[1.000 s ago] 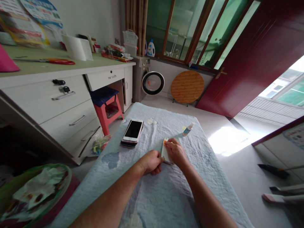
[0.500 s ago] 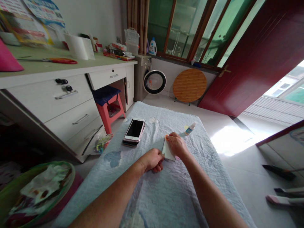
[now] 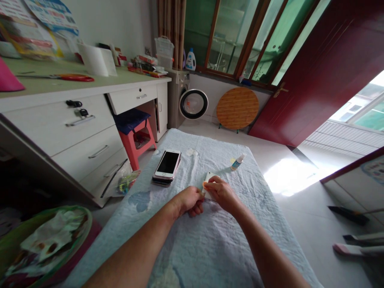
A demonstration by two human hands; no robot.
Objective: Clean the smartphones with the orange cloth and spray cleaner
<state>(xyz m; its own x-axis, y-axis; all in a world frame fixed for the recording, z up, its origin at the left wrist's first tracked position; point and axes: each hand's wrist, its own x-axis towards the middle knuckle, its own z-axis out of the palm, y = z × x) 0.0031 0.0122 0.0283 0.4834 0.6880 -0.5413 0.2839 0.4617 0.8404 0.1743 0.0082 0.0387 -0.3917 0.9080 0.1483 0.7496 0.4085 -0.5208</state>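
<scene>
A white phone (image 3: 209, 175) lies back up on the cloth-covered table (image 3: 192, 244), partly hidden by my hands. My right hand (image 3: 220, 192) is closed on a small orange cloth or pad (image 3: 205, 184) and presses it on the phone's back. At the phone's lower left edge, my left hand (image 3: 192, 201) grips its side with curled fingers. To the left, a stack of phones (image 3: 167, 165) has a white one with a dark screen on top. A small spray bottle (image 3: 238, 162) lies tilted at the right, beyond my right hand.
A desk (image 3: 126, 80) with drawers stands at the left, with a red stool (image 3: 136, 146) beside it. The basket (image 3: 91, 220) at the lower left holds crumpled paper. A washing machine (image 3: 177, 96) with its door open stands beyond the table.
My right hand has moved with the orange piece down the phone's back, towards me, uncovering the phone's far end. My left hand remains at the phone's edge. The view has shifted slightly.
</scene>
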